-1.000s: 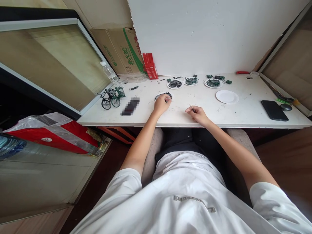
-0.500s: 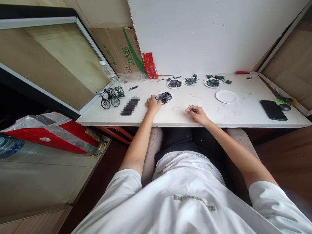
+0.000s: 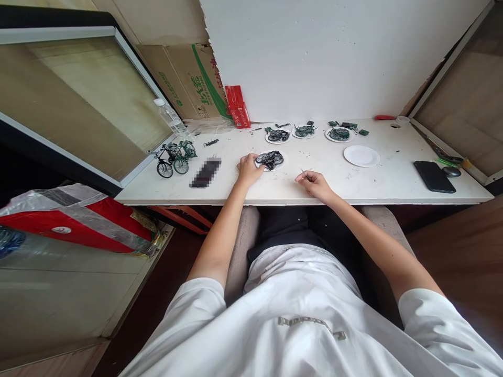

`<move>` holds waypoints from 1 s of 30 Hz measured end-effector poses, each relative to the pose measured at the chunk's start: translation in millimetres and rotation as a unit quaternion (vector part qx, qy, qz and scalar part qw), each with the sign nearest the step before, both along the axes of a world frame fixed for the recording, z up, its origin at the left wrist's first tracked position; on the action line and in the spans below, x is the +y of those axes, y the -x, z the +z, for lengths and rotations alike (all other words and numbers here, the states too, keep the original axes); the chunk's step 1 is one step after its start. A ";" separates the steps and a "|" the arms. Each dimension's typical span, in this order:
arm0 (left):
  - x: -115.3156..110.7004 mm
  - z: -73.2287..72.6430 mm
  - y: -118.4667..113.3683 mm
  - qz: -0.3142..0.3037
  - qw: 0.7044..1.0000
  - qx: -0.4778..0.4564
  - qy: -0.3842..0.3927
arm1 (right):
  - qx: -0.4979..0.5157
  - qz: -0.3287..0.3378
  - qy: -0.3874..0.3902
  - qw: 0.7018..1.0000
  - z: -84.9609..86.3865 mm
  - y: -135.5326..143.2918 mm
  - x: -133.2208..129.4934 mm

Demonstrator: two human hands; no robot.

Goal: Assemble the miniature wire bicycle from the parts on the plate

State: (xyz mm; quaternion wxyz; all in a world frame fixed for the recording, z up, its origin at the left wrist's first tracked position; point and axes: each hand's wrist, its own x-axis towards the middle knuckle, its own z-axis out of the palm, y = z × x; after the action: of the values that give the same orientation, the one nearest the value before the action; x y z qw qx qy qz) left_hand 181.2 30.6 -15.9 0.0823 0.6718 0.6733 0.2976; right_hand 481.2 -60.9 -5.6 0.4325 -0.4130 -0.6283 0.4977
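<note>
My left hand [image 3: 249, 170] is at the left edge of a white paper plate [image 3: 281, 165], its fingers curled against the rim. On that plate lie black miniature bicycle parts [image 3: 270, 159] with spoked wheels. To the right, my right hand [image 3: 314, 185] is closed around a thin dark tool [image 3: 305, 175], which points up and left, clear of the plate. The tool's exact kind is too small to tell. Small assembled bicycles [image 3: 173, 158], black and green, stand at the table's left side.
Along the back are three plates of parts, one with black pieces [image 3: 278, 136], two with green [image 3: 305, 130]. A bare white plate [image 3: 361, 156] lies to the right. A black phone [image 3: 434, 176], a mouse [image 3: 451, 172], a plastic bottle [image 3: 170, 116] and a red box [image 3: 238, 107] also stand around.
The near plate with the black parts has shifted slightly right, along with my left hand. The whole view has turned a little. My right hand still holds the thin tool.
</note>
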 end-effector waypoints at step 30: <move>-1.4 -5.8 -10.5 -0.087 0.996 0.022 -0.008 | -0.029 0.004 -0.035 0.999 4.3 1.1 -3.3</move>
State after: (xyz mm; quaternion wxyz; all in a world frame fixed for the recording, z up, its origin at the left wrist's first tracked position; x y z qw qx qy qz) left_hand 191.7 29.2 -21.7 0.0872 0.7346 0.6117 0.2802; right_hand 480.1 -64.3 -1.3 0.4261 -0.4093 -0.6595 0.4648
